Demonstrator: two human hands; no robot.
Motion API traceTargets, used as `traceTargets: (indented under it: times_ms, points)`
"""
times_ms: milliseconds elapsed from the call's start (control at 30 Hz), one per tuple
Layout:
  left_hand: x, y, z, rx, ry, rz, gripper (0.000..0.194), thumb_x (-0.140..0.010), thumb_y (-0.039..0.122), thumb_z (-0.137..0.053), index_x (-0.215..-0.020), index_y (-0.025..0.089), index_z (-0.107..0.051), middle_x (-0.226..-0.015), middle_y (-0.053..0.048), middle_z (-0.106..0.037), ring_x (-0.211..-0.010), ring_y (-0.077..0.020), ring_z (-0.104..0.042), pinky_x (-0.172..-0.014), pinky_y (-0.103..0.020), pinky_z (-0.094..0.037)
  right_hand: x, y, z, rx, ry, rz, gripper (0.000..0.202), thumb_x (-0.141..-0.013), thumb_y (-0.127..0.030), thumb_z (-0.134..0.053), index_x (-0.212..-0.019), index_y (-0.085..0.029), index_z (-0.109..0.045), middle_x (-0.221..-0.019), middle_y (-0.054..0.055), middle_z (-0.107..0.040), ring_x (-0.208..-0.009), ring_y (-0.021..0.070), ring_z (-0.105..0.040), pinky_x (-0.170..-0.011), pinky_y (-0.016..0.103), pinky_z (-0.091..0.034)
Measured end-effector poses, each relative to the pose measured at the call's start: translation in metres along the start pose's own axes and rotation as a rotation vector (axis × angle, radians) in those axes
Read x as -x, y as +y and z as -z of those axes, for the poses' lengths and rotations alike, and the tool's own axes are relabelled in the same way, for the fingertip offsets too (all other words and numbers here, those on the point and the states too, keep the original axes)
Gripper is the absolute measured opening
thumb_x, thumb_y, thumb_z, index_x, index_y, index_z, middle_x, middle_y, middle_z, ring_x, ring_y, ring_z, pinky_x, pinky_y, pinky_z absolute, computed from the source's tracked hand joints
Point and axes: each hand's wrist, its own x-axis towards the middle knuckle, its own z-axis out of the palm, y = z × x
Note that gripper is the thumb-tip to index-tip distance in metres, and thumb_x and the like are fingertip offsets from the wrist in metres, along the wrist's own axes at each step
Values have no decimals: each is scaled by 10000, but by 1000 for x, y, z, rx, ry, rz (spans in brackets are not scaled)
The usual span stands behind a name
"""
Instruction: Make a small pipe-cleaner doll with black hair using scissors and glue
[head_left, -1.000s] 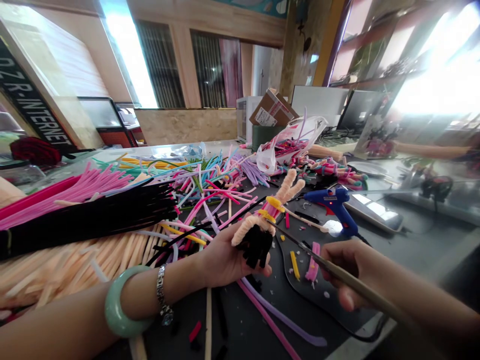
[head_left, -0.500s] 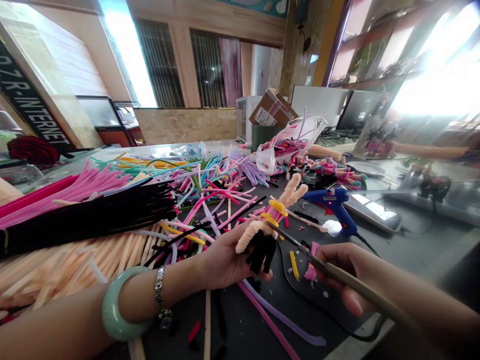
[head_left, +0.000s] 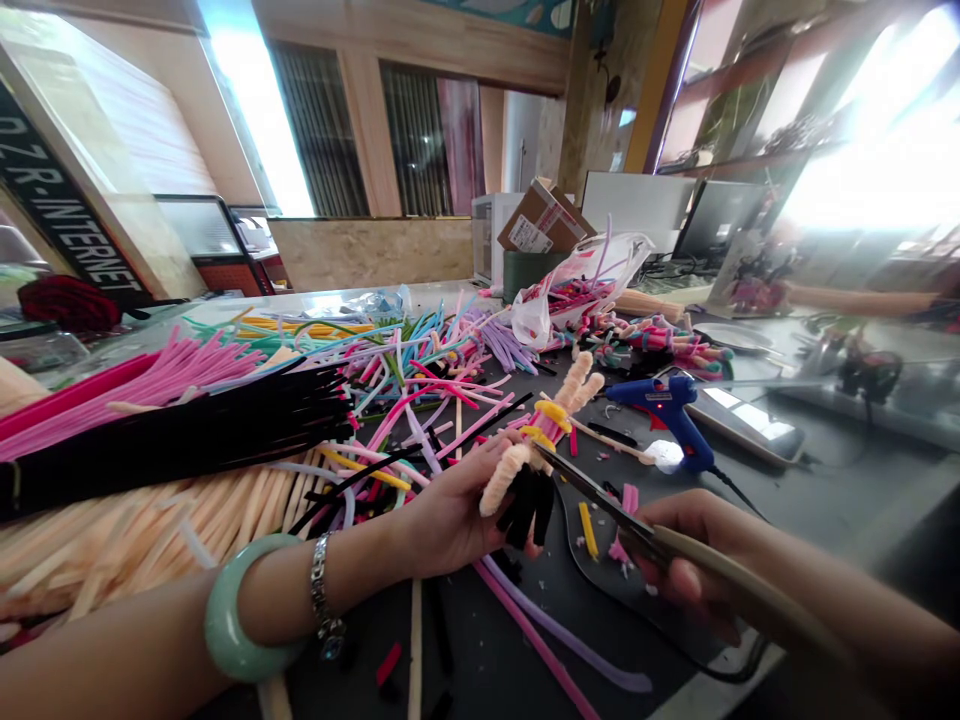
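Note:
My left hand (head_left: 454, 510) is closed on a small pipe-cleaner doll (head_left: 553, 414), which it holds upside down. The doll has peach limbs, a pink body with yellow bands, and black strands hanging at the lower end. In my right hand (head_left: 701, 550) is a pair of scissors (head_left: 604, 497) with tan handles. The blades' tips reach the doll just below the yellow band, by the peach arm; whether they have pipe cleaner between them cannot be made out. Off to the right lies a blue glue gun (head_left: 671, 405).
Bundles of black pipe cleaners (head_left: 187, 435), peach pipe cleaners (head_left: 187, 510) and pink ones (head_left: 157, 385) lie to the left. Loose coloured stems and scraps cover the middle. A phone (head_left: 750, 420), a plastic bag (head_left: 532, 315) and a cardboard box (head_left: 547, 218) stand behind. A cord (head_left: 600, 580) crosses the front.
The scissors have turned in my right hand, and their blades and handle look broader. The doll has tilted slightly, its peach arm shifting a little right. My left hand keeps its hold.

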Motion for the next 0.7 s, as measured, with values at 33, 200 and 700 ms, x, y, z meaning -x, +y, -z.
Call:
traceTargets:
  times_ms: [33, 200, 700]
  points:
    - [0, 0, 1, 1, 3, -1, 237, -860, 397, -611, -885, 163, -641, -701, -6, -592, -575, -141, -586, -614, -331, -553, 2, 1, -2, -28, -3, 0, 660, -596, -789, -665, -734, -169, -484, -550, -63, -423, -439, 42, -383, -389, 161, -312]
    - [0, 1, 1, -13, 29, -6, 244, -857, 402, -613, -844, 159, -637, -725, -19, -595, -582, -144, -582, -598, -321, -545, 9, 5, -4, -193, -90, 16, 593, -731, -747, -590, -828, -168, -507, -562, -32, -479, -424, 50, -405, -370, 157, -307]
    - [-2, 2, 1, 4, 37, -56, 183, -875, 379, -578, -939, 208, -595, -732, -6, -598, -574, -158, -597, -597, -325, -543, 0, 5, 1, 18, 29, 3, 711, -524, -778, -722, -804, -165, -493, -625, -58, -445, -470, 32, -351, -400, 163, -287]
